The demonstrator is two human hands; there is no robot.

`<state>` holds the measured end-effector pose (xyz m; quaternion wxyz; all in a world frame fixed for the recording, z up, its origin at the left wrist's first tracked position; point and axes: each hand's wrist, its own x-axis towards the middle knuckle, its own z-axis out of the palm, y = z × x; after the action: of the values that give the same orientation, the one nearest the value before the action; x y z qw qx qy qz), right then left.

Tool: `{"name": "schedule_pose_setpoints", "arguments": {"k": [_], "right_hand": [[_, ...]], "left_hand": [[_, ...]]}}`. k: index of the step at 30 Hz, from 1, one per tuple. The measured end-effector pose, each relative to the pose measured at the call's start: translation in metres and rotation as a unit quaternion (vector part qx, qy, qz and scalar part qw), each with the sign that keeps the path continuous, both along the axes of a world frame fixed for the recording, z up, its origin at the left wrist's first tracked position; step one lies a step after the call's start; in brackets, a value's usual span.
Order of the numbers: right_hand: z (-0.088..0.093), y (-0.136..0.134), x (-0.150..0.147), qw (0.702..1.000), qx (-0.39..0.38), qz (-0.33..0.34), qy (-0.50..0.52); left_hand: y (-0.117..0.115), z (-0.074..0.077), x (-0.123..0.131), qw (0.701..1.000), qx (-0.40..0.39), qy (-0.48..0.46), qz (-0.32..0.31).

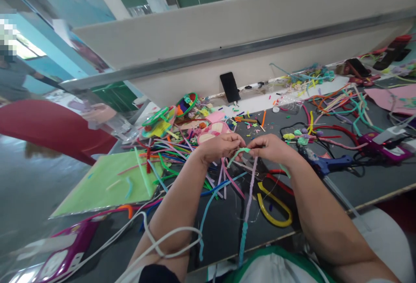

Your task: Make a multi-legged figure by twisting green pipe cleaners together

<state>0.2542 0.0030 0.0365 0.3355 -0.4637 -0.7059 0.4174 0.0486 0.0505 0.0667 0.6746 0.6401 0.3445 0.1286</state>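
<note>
My left hand [223, 147] and my right hand [270, 148] meet above the middle of the dark table. Both pinch a mint-green pipe cleaner [242, 150], which bends between their fingertips. A lavender strand [250, 190] with a teal lower end [243, 239] hangs below my right fingers toward my lap. Pink strands [229, 178] lie beneath the hands. Thin clear thread or wire loops around this spot; where its ends go is hidden. Scissors with yellow-and-black handles [286, 221] lie beside my right forearm.
Loose pipe cleaners [169, 157] pile up left of my hands, near a green sheet in plastic [97, 183]. A blue glue gun [334, 164] and purple device [390, 148] are at right. White cable [175, 231] crosses my left forearm. A phone [229, 87] leans against the divider [227, 27].
</note>
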Motion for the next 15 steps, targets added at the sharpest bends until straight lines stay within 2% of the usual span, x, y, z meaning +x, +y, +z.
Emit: {"name": "schedule_pose_setpoints", "arguments": {"k": [4, 8, 15], "right_hand": [[0.002, -0.001, 0.000, 1.000, -0.009, 0.006, 0.012], [0.004, -0.002, -0.002, 1.000, -0.010, 0.011, 0.008], [0.000, -0.001, -0.003, 1.000, 0.012, 0.008, -0.018]], "left_hand": [[0.006, -0.004, -0.007, 0.998, -0.025, -0.022, -0.048], [0.009, -0.006, -0.010, 0.996, 0.035, 0.003, -0.079], [0.014, -0.009, -0.007, 0.990, 0.124, 0.042, -0.060]]}}
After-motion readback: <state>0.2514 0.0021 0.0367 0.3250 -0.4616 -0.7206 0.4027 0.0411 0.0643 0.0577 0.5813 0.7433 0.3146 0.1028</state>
